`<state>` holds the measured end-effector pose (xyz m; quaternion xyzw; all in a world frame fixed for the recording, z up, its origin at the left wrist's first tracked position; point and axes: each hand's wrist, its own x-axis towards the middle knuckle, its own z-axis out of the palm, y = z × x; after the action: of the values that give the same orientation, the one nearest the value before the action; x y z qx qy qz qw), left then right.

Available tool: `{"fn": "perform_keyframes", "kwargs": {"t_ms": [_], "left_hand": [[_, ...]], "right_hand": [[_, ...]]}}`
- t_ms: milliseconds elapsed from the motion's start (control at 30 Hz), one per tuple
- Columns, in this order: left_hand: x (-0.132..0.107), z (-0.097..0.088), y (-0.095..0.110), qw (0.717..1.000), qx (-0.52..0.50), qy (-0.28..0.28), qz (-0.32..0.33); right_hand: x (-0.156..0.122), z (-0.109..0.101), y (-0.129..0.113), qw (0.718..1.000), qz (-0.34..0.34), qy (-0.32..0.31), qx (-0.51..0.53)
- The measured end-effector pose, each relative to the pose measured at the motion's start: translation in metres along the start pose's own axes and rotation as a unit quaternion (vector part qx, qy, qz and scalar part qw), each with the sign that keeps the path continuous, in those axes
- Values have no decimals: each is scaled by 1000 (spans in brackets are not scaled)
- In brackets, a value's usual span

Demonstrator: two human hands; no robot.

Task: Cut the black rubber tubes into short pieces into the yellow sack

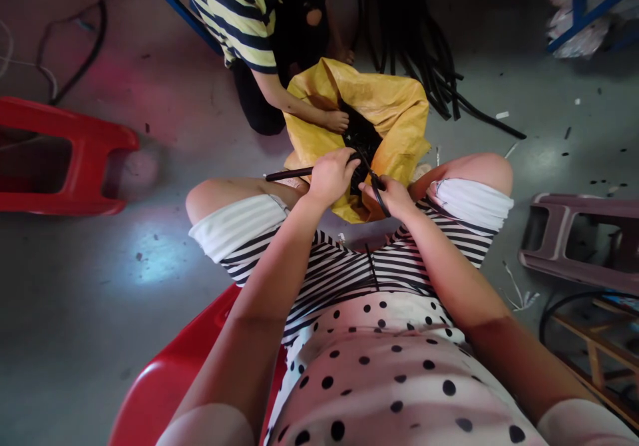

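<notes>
My left hand (331,176) is closed around a thin black tube (288,174), whose far end sticks out to the left over my knee. In my right hand (392,196) are scissors (378,190) with black handles, their blades pointing up and left toward the end of the tube. Whether the blades touch the tube is hard to tell. Both hands are over the front of a yellow sack (402,103) with its mouth wide and dark pieces (363,130) inside. Another person's hand (337,120) reaches into the sack from the far side.
Long black tubes (439,80) lie in a heap behind the sack. A red stool (94,156) is at the left and a greyish stool (559,233) at the right. The other person in a striped shirt (239,13) crouches opposite. Small scraps litter the floor.
</notes>
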<state>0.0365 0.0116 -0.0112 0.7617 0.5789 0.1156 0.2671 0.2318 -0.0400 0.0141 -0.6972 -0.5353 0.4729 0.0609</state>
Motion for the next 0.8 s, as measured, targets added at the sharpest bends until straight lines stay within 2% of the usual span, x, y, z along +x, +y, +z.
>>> {"fn": "perform_keyframes", "kwargs": {"t_ms": [333,600,800], "left_hand": [[0,1,0,1000,10,-1,-2],[2,3,0,1000,17,-13,-10],[3,8,0,998,45,-39,-14]], "right_hand": [[8,7,7,1000,-8,0,4],[9,11,9,997,-14,-23,66],[17,14,15,999,-2,-23,27]]}}
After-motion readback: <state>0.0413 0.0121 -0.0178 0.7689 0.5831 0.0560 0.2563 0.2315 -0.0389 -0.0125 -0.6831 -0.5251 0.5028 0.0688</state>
